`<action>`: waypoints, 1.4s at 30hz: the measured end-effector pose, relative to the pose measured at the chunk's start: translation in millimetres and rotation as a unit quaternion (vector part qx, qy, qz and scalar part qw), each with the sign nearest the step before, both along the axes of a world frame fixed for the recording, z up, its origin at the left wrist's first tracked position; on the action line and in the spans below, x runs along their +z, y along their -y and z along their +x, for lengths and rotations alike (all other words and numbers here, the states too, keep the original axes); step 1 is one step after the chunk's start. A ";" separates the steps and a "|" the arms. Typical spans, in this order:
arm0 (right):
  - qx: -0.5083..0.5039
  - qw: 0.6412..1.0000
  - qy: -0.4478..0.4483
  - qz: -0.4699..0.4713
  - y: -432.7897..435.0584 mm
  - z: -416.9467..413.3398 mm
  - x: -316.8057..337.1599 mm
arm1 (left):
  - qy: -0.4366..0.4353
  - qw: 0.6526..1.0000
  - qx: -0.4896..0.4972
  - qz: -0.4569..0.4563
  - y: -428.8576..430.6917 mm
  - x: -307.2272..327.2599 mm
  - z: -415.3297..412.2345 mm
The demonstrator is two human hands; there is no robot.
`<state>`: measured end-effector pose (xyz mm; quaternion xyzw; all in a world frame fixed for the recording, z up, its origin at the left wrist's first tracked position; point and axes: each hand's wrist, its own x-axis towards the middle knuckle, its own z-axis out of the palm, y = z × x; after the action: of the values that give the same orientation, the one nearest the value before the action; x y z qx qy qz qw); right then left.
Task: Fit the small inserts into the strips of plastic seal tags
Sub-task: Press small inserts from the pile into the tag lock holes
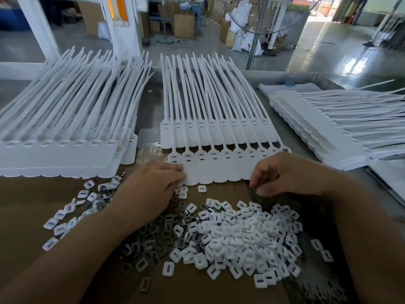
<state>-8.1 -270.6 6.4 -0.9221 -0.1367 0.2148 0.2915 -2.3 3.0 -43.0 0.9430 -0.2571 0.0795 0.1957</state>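
A strip of white seal tags (221,167) lies in front of me, its tails pointing away over a second strip (210,132). My left hand (151,187) rests on the strip's left end, fingers laid flat on the first tag. My right hand (282,174) hovers at the strip's right end, fingers curled down and pinching a small dark metal insert (252,190) at the tag edge. A heap of white plastic inserts (241,235) lies near me, mixed with grey metal clips (153,242).
A tall stack of tag strips (59,150) stands at the left and another stack (324,132) fans out at the right. Brown cardboard (26,207) covers the near table. A fan stand (252,51) and boxes fill the floor behind.
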 end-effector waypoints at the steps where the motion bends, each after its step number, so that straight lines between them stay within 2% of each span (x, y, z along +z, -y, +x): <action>1: 0.019 1.000 -0.018 -0.006 -1.8 -1.0 0.1 | 0.000 1.000 0.000 -0.002 0.1 -0.2 0.4; 5: 0.043 0.997 -0.041 -0.038 -7.4 -3.4 1.1 | -0.001 1.000 -0.003 0.002 0.5 -0.1 1.8; 13: 0.063 0.993 -0.019 -0.093 -12.9 -7.0 0.2 | -0.003 1.000 -0.003 -0.003 -1.0 -2.2 0.4; 23: 0.056 0.998 0.014 -0.032 -10.2 -7.2 0.9 | 0.005 1.000 -0.005 -0.005 0.7 -1.7 0.6; 26: 0.000 0.997 0.071 -0.012 -1.5 -6.9 1.4 | 0.012 1.000 -0.006 0.001 0.8 -0.9 0.4; 28: -0.076 0.990 0.121 0.012 7.2 -2.9 -1.4 | 0.013 1.000 -0.008 0.004 -0.2 -0.9 -0.6; 31: -0.209 0.959 0.185 0.060 19.7 5.9 -9.9 | 0.012 1.000 -0.008 0.002 -1.4 -0.6 -1.6; 34: -0.304 0.921 0.236 0.056 29.7 15.4 -15.8 | 0.012 1.000 -0.006 0.001 -0.1 0.4 -1.4; 37: -0.353 0.901 0.253 0.014 35.0 22.9 -22.4 | 0.015 1.000 -0.007 0.002 1.0 0.8 -0.6; 42: -0.382 0.899 0.215 0.000 39.2 29.0 -31.4 | 0.016 1.000 -0.009 0.001 -0.2 1.2 -2.9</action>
<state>20.9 -309.7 -25.0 -0.9270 0.1668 -0.1170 0.3150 -5.2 3.2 -41.8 0.9395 -0.2687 0.0929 0.1909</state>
